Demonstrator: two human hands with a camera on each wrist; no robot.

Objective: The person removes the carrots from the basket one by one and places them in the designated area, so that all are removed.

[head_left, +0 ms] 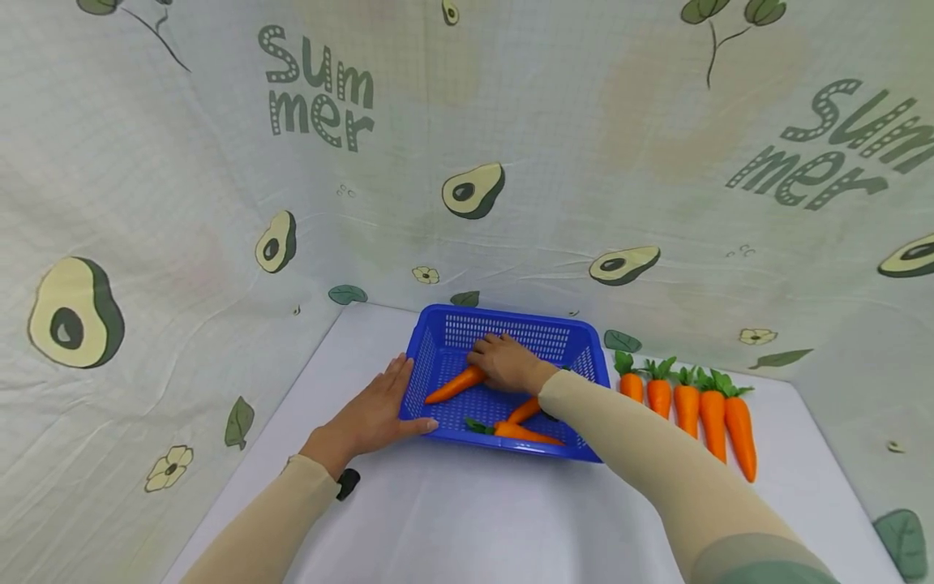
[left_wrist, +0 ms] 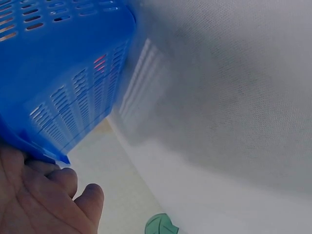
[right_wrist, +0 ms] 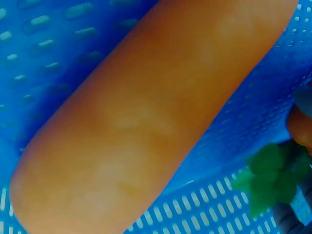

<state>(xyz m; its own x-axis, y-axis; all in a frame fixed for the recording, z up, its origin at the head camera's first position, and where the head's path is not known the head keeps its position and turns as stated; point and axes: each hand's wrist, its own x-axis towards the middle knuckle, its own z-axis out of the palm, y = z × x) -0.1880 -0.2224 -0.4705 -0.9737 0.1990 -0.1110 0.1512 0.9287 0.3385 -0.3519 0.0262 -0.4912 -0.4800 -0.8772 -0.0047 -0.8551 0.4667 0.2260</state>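
Note:
A blue plastic basket (head_left: pixel 503 450) with slotted walls stands on the white table, several orange carrots inside. My left hand (head_left: pixel 375 410) lies along its left wall, fingers nearly straight and thumb over the front rim; the left wrist view has the fingers (left_wrist: pixel 63 183) right at the rim. Inside the basket, my right hand (head_left: pixel 507 362) grips the thick end of a carrot (head_left: pixel 456 385), whose tip points left. A leafy carrot (head_left: pixel 529 434) lies along the front wall, and another carrot (head_left: pixel 524 410) is partly under my right wrist. A blurred carrot (right_wrist: pixel 146 112) fills the right wrist view.
Right of the basket, several leafy carrots (head_left: pixel 711 422) lie side by side in a row, partly behind my right sleeve (head_left: pixel 642 454). A printed cloth (head_left: pixel 540 227) with avocados hangs behind the table (head_left: pixel 467 519) and along its sides.

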